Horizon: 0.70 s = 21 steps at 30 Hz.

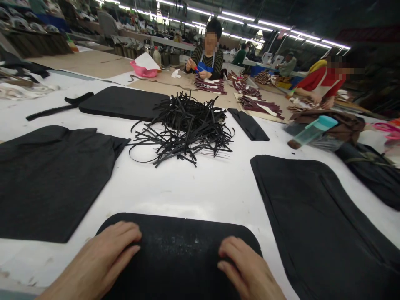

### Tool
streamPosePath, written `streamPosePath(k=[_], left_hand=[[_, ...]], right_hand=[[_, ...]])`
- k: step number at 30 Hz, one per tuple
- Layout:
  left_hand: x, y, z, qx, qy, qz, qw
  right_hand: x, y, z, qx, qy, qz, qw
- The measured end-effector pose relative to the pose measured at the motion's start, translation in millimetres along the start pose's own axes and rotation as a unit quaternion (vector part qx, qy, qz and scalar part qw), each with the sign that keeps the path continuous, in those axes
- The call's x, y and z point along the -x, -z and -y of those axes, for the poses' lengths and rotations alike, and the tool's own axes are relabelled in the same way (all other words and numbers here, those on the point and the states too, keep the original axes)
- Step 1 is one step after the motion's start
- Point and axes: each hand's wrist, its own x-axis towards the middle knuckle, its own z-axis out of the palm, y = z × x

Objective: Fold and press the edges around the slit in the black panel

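A black panel (pixel 175 266) with rounded corners lies flat at the table's near edge, pale specks scattered over its upper part. My left hand (pixel 109 254) rests on its left side, fingers lightly bent and thumb apart from them. On the right side, my right hand (pixel 246 266) touches the panel with curved fingertips, its thumb also apart. Neither hand grips anything that I can see. Black sheet material (pixel 53 179) is spread to the left, and a stack of larger black pieces (pixel 321 221) lies to the right. The panel's near end runs out of view.
Beyond the panel is a tangled heap of black strips (pixel 190 125), beside another black panel (pixel 121 102). A folded black piece (pixel 248 124) and a clear bottle (pixel 312 131) stand farther right on the white table (pixel 187 187). Two people work across the table among maroon pieces (pixel 209 85).
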Motion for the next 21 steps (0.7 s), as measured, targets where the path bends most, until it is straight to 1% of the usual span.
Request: streamPosePath(k=[1, 2, 4, 6, 8, 11, 13, 16, 19, 21], left_hand=[[-16.9, -0.9, -4.3, 0.001, -0.010, 0.019, 1.000], [-32.4, -2.3, -9.4, -0.001, -0.010, 0.041, 0.999], [-55.9, -6.4, -20.2, -0.004, -0.008, 0.077, 0.997], [-67.2, -11.1, -28.6, -0.013, 0.002, 0.100, 0.995], [-69.6, -14.6, -32.5, -0.016, 0.010, 0.113, 0.993], [-68.8, -14.8, -31.5, -0.003, 0.024, 0.125, 0.992], [-69.6, -11.5, -28.7, 0.016, 0.036, 0.139, 0.989], [-71.2, -5.4, -23.1, 0.083, 0.035, 0.162, 0.983], [-70.9, -3.2, -16.3, 0.141, 0.036, 0.145, 0.979], [-70.6, -4.5, -12.5, 0.144, 0.057, 0.138, 0.978]], right_hand=[[-18.0, -0.7, 8.3, 0.034, 0.023, -0.039, 0.998], [-33.7, -2.3, 16.6, 0.056, 0.036, -0.061, 0.996], [-56.7, -7.3, 30.7, 0.084, 0.051, -0.076, 0.992], [-69.2, -13.7, 38.8, 0.103, 0.050, -0.071, 0.991], [-74.6, -19.1, 40.7, 0.112, 0.042, -0.066, 0.991], [-77.7, -20.4, 38.0, 0.089, 0.035, -0.053, 0.994], [-79.3, -15.5, 36.3, 0.067, 0.031, -0.039, 0.997], [-81.0, -4.3, 35.6, 0.035, 0.045, -0.027, 0.998], [-82.3, 0.4, 35.2, 0.019, 0.072, -0.035, 0.997], [-83.7, -3.4, 34.3, 0.050, 0.083, -0.051, 0.994]])
